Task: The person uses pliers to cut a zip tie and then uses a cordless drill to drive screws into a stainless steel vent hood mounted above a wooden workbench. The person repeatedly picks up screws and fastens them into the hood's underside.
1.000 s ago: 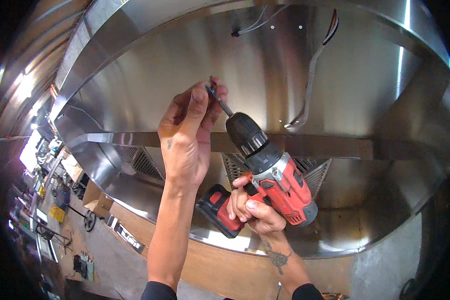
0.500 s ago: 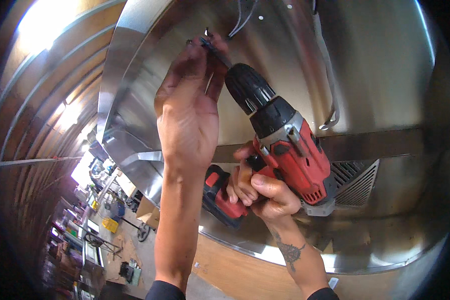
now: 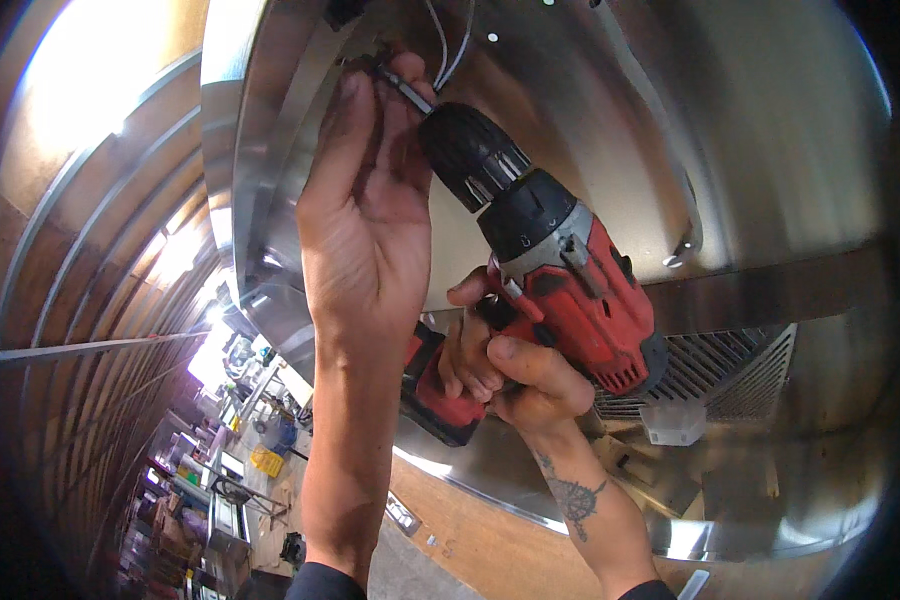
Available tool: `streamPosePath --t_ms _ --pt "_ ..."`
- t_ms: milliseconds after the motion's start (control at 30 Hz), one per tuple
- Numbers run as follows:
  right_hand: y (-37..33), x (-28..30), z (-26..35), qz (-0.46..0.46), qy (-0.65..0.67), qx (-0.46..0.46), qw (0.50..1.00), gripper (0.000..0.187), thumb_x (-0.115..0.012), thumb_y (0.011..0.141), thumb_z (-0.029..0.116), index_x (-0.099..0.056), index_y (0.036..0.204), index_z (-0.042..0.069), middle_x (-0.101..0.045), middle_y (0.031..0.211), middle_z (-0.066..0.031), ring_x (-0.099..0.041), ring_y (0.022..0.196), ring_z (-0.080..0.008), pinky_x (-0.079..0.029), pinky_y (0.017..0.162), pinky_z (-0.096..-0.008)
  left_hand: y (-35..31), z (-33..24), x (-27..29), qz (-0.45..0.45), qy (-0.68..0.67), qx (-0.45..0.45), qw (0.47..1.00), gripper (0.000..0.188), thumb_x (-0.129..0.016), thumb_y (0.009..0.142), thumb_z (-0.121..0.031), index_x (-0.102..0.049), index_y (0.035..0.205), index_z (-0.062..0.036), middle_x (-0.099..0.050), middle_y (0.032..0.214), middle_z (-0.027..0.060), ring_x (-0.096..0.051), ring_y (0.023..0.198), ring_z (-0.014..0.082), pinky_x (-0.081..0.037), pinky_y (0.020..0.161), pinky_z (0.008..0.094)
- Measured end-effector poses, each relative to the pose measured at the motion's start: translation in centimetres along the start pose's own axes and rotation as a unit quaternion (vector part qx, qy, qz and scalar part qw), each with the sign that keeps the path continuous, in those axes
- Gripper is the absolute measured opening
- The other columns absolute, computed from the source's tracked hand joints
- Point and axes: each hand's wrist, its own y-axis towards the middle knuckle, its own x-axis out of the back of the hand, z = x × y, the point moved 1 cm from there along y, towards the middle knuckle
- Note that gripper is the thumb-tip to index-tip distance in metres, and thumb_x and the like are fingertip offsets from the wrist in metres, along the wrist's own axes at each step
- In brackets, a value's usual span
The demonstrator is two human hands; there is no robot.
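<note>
A red and black cordless drill (image 3: 595,310) is in my right hand (image 3: 530,385), which wraps its grip with the index finger by the trigger. The drill tilts up and to the left. From its black chuck (image 3: 475,155) a slim metal driver bit (image 3: 408,93) runs between the raised fingers of my left hand (image 3: 370,200). Thumb and fingertips close round the bit's far end, where a small dark piece shows; I cannot make out what it is. Both hands are inside a large, shiny stainless steel housing (image 3: 770,170).
Thin white wires (image 3: 445,50) hang beside my left fingertips. A grey cable (image 3: 660,120) runs down the steel wall. Slotted metal grilles (image 3: 740,370) and a clear plastic block (image 3: 673,422) lie behind the drill. Below is a wooden board (image 3: 480,520); a cluttered workshop stretches away at left.
The drill and both hands have shifted slightly left in the picture, and the view has turned a little. The bit now shows more plainly between my left fingers.
</note>
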Motion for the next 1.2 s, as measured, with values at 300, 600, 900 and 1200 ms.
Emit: streamPosePath --t_ms 300,600,900,1200 --pt "1.2 0.3 -1.5 0.032 0.051 -0.036 0.998 0.050 -0.071 0.092 0.021 -0.050 0.132 -0.001 -0.056 0.077 -0.0032 -0.058 0.068 -0.0131 -0.047 0.063 -0.0270 0.4 -0.7 0.3 0.027 -0.120 -0.009 0.992 0.035 -0.053 0.105 -0.009 -0.052 0.138 0.0008 -0.061 0.136 0.0130 -0.055 0.124 0.0204 -0.043 0.110 0.0366" --pt "1.8 2.7 -4.8 0.039 0.046 -0.072 0.996 0.038 -0.072 0.090 0.030 -0.058 0.108 0.000 -0.063 0.079 -0.0077 -0.061 0.070 -0.0140 -0.045 0.060 -0.0246 1.1 -1.1 1.7 0.052 -0.151 0.028 0.987 0.036 -0.054 0.103 -0.012 -0.057 0.139 -0.0080 -0.061 0.140 0.0053 -0.055 0.127 0.0195 -0.039 0.111 0.0445" --pt "2.3 1.6 -5.2 0.035 0.054 -0.049 0.997 0.039 -0.071 0.088 0.030 -0.060 0.114 0.003 -0.059 0.079 -0.0016 -0.057 0.070 -0.0107 -0.045 0.061 -0.0248 1.1 -1.9 1.7 0.052 -0.168 0.068 0.982 0.038 -0.052 0.104 -0.013 -0.056 0.142 -0.0134 -0.059 0.143 0.0066 -0.056 0.127 0.0227 -0.038 0.112 0.0471" --pt "2.5 0.7 -4.6 0.003 0.000 -0.086 0.996 0.046 -0.069 0.095 0.031 -0.054 0.130 0.006 -0.056 0.080 0.0018 -0.053 0.069 -0.0059 -0.042 0.059 -0.0242 1.4 -2.4 2.2 0.128 -0.142 0.084 0.978 0.039 -0.051 0.105 -0.014 -0.054 0.144 -0.0140 -0.058 0.144 0.0100 -0.057 0.126 0.0242 -0.039 0.112 0.0469"
